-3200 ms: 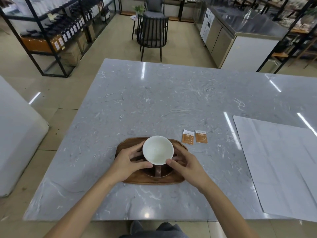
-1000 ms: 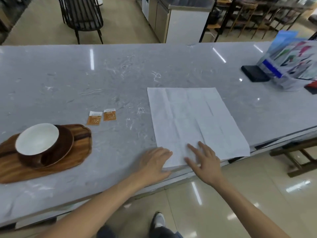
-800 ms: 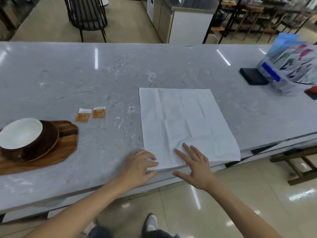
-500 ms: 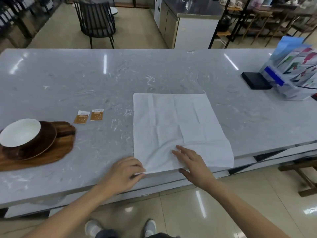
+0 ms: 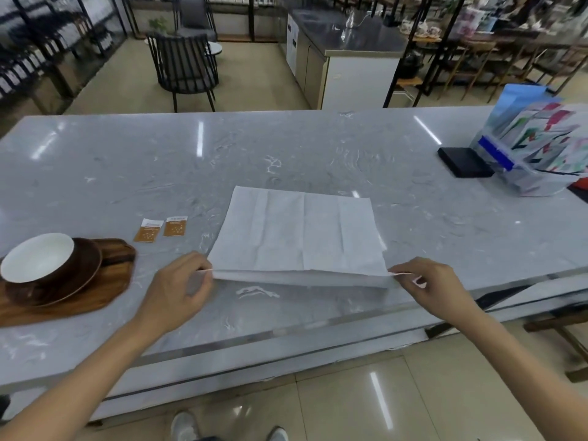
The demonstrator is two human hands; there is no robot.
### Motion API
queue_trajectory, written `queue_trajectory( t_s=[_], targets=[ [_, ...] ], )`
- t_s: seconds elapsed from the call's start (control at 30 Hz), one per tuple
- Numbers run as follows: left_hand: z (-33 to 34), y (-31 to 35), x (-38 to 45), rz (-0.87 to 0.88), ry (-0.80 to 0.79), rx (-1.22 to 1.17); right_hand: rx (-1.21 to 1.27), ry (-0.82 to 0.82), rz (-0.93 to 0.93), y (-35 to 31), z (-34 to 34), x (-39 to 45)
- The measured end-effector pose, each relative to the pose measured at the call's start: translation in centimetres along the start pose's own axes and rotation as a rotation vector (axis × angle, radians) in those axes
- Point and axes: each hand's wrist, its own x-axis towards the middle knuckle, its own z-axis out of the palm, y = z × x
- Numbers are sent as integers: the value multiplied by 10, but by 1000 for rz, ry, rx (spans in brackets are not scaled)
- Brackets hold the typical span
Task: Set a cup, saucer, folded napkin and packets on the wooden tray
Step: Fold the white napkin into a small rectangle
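The napkin (image 5: 302, 230) is a thin white paper sheet, roughly square and marked by straight fold creases that run from its near edge toward its far edge. It lies on the grey marble table (image 5: 318, 154), near the front edge, with most of its area flat on the stone. Its near edge is lifted clear of the surface and runs left to right between the two hands, so the raised strip's long axis lies across the view, parallel to the table's front edge.

The left hand (image 5: 178, 284) pinches the near left corner between thumb and fingers; the right hand (image 5: 429, 281) pinches the near right corner the same way. The hands are well apart, each closed on paper.

Left of the napkin, two small orange packets (image 5: 160, 229) with white tops lie flat side by side on the marble, just beyond the wooden tray (image 5: 95, 294). The tray is dark, grained wood with a rounded outline, and carries a dark brown saucer (image 5: 86, 272) with a cup (image 5: 36, 259) on it, white inside and brown outside, tilted toward the camera.

At the far right stand a flat black box (image 5: 464, 162) and a clear holder of colourful leaflets (image 5: 541, 148)
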Motion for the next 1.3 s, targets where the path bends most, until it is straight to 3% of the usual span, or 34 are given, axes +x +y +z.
queue_trajectory(
  t_s=[0.33,0.5,0.6,0.83,1.03,1.17,1.3],
  targets=[
    [-59,22,25,-17,298,-267,579,175,93,-25,-62,12],
    [-60,9,45,-178,368,-310,739,263,158,-30,-55,41],
    [-41,-22,66,-353,318,-380,766,247,240,-29,-40,68],
    [17,-89,103,-565,130,-424,757,178,445,7,25,123],
    [61,-121,128,-656,10,-339,708,127,635,31,72,152],
    [75,-128,127,-700,-101,-259,490,76,760,39,98,155],
    [77,-132,127,-690,-98,-193,370,90,766,39,107,148]
  ],
)
